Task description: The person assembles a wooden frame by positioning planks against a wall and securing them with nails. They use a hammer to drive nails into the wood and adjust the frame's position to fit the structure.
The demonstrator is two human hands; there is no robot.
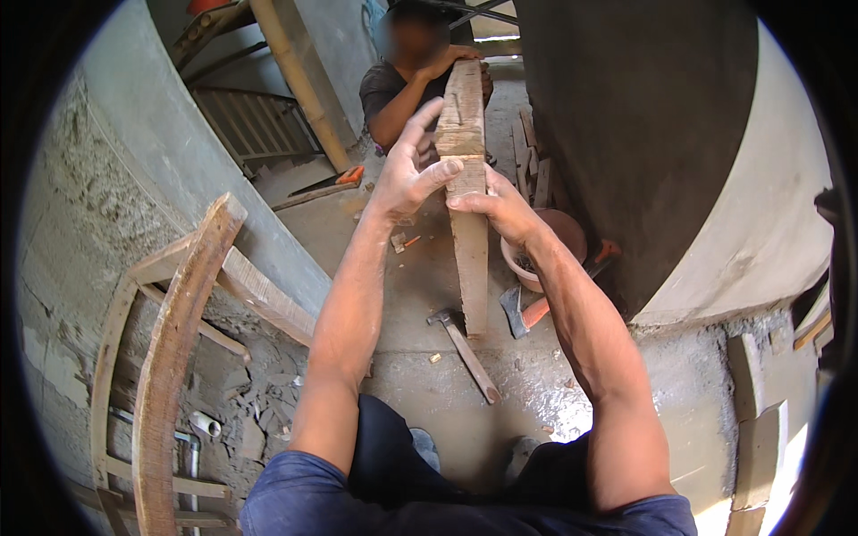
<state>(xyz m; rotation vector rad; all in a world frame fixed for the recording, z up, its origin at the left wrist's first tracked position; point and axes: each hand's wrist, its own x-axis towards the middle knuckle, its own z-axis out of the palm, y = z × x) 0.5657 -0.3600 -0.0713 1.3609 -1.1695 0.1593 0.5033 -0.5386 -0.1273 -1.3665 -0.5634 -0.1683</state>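
A long wooden beam (470, 259) stands in front of me, with a second wooden piece (462, 107) meeting it at a seam near my hands. My right hand (502, 207) wraps the beam just below that seam, thumb across its face. On the other side my left hand (413, 174) has its fingers spread, the thumb resting at the seam. Another person (398, 103) across from me rests a hand on the top end of the upper piece. Below, a hammer (463, 357) with a wooden handle lies on the floor.
A hatchet (523, 313) lies beside a pink bucket (554, 246) at right. Curved wooden frames (179, 357) lean at left over rubble and pipes (206, 423). An orange-handled saw (326, 188) is farther back. Wood pieces (755, 438) lie at the right wall.
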